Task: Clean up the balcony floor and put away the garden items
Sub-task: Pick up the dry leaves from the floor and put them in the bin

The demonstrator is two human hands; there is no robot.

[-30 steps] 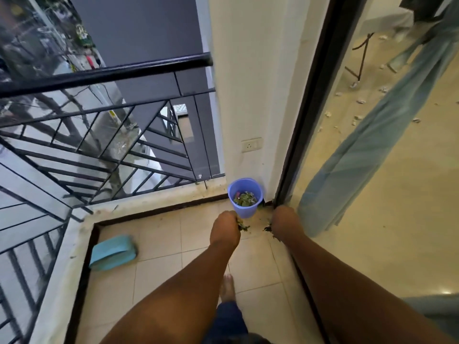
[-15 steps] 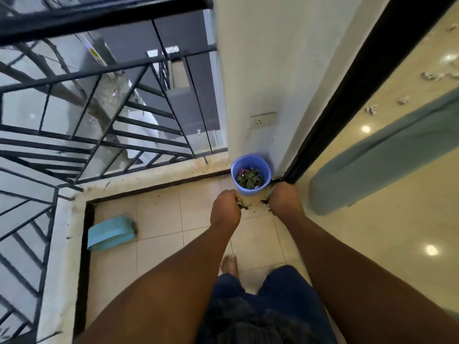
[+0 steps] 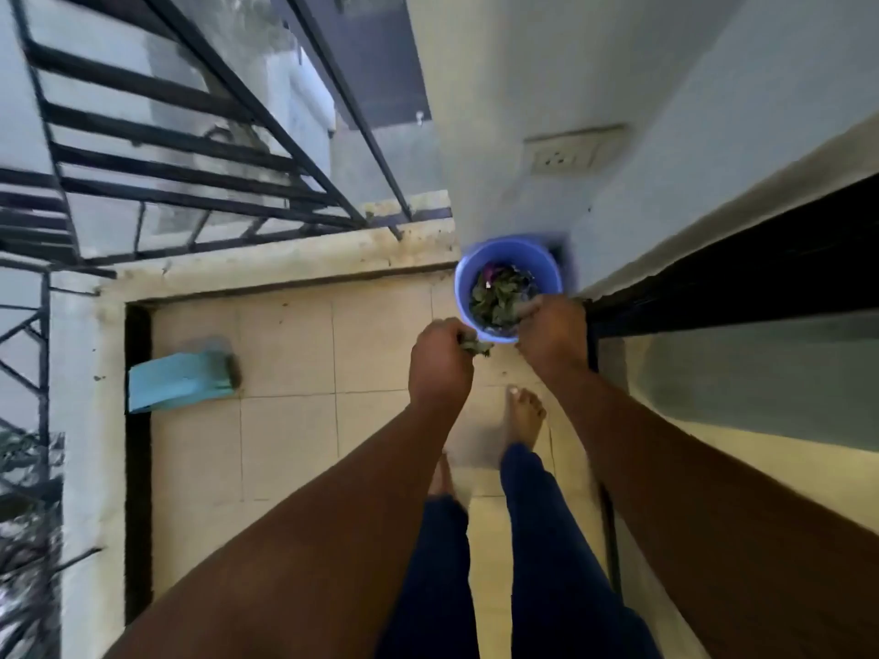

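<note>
Two legs: dark blue trousers, bare feet (image 3: 525, 416) on the beige tiled floor (image 3: 285, 354), toes pointing toward the blue bucket (image 3: 506, 259), nearer the viewer than it is.
Left hand: left hand (image 3: 440, 361) hangs just short of the bucket's near rim, fingers curled round a small clump of dry leaves (image 3: 475, 345) that pokes out toward the bucket.
Right hand: right hand (image 3: 551, 332) sits at the bucket's near right edge, over the rim; its fingers are bent and seem to hold some leaf litter, though blur keeps me from being sure of the grip.
Bucket: round, standing upright with its mouth facing up, tucked into the floor corner where the white wall (image 3: 499, 111) meets the dark door frame (image 3: 713, 278).
Bucket contents: a heap of green-brown leaves (image 3: 497, 297) with a purple scrap at the far side.
Teal item: a flat teal object (image 3: 183, 375) lies well to the left of the bucket against the balcony curb, long axis running left to right; too blurred to name.
Wall socket: an outlet plate (image 3: 568, 152) on the wall beyond the bucket.
Railing: black metal bars (image 3: 190, 159) rise from the curb, left of and beyond the bucket.
</note>
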